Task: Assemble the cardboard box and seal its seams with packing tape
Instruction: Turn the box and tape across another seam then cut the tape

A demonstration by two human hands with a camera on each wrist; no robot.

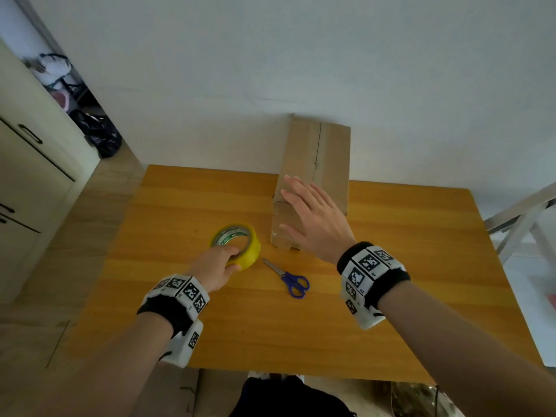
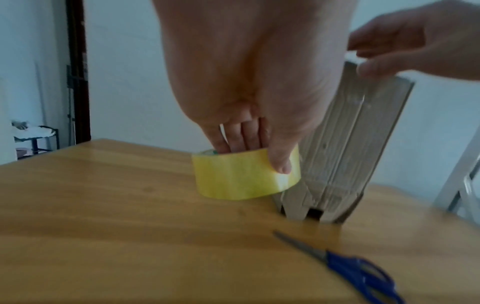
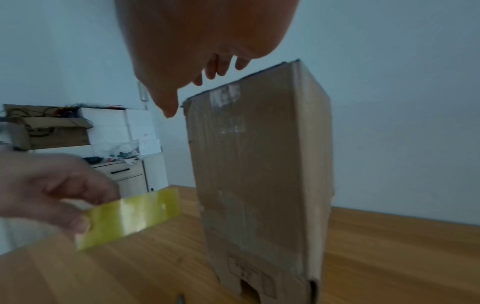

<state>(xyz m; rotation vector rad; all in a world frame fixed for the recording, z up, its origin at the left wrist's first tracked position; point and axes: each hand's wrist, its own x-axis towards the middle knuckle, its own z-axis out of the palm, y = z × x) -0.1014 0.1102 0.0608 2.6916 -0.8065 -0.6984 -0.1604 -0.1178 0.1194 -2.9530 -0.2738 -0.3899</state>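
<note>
A tall brown cardboard box (image 1: 319, 164) stands upright on the wooden table (image 1: 186, 206), its top flaps folded shut (image 3: 249, 164). My right hand (image 1: 313, 215) hovers with fingers spread straight just above and in front of the box's top, holding nothing. A yellow roll of packing tape (image 1: 240, 245) sits left of the box. My left hand (image 1: 221, 264) grips the roll, fingers inside the core (image 2: 239, 137) and thumb (image 2: 280, 162) on the outer face. The roll (image 2: 244, 176) rests on the table beside the box (image 2: 337, 154).
Blue-handled scissors (image 1: 288, 279) lie shut on the table just in front of the tape and box. A white wall is behind the table. A cream cabinet (image 1: 33, 164) stands at left, a metal frame (image 1: 523, 221) at right.
</note>
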